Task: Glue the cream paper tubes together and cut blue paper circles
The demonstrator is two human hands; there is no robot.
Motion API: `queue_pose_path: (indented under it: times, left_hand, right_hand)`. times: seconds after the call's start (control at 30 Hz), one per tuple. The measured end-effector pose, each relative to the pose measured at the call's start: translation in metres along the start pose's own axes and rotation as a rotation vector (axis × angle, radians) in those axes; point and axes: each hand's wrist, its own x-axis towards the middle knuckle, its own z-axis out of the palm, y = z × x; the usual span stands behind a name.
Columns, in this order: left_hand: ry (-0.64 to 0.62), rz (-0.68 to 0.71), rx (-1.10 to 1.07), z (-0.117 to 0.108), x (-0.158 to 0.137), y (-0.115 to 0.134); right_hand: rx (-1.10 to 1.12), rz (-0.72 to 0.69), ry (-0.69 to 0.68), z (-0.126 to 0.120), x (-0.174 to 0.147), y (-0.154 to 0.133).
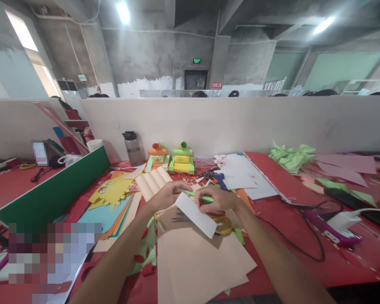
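My left hand (174, 191) is closed, with its fingertips at one end of a slim green pen (205, 198). My right hand (217, 199) grips the other end of the pen between thumb and fingers. Just beneath the right fingers lies a narrow white card strip (196, 216), tilted; whether those fingers also hold it I cannot tell. Under the strip are scissors with yellow handles (225, 226), their blades pointing left. Large beige paper sheets (202, 261) are stacked below both hands.
Beyond my hands stand two paper models, one orange-topped (157, 159) and one green-topped (181, 160). Beige paper rolls (153, 181), yellow cut paper (109, 192) and a bottle (132, 148) are leftward. A green board (53, 190) stands left; a purple power strip (332, 230) lies right.
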Motion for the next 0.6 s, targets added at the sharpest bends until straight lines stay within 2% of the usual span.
queue_pose_path:
  times: [0.07,0.17,0.23,0.3,0.37,0.47,0.53,0.6]
  left_hand:
    - [-0.052,0.012,0.057,0.003,0.0,0.0]
    - [-0.05,0.044,0.142,0.007,0.001,0.001]
    - [0.001,0.06,0.197,0.006,0.002,0.001]
    - [0.105,0.078,0.273,0.002,0.003,0.001]
    - [0.236,0.081,0.346,-0.004,0.003,0.001]
    - [0.392,0.052,0.43,-0.012,0.003,0.001]
    - [0.461,0.033,0.449,-0.015,0.002,0.0]
    - [0.494,0.018,0.452,-0.015,0.002,-0.001]
  right_hand:
    - [0.003,-0.004,-0.029,0.003,0.003,0.0]
    - [0.014,-0.004,-0.032,0.005,0.004,0.002]
    - [0.069,0.005,-0.02,0.004,0.001,0.004]
    - [0.188,0.011,0.037,0.0,-0.003,0.007]
    - [0.326,-0.009,0.177,-0.004,-0.009,0.011]
    - [0.504,-0.068,0.531,-0.012,-0.012,0.013]
    - [0.616,-0.105,0.765,-0.017,-0.01,0.013]
    - [0.697,-0.129,0.944,-0.022,-0.007,0.012]
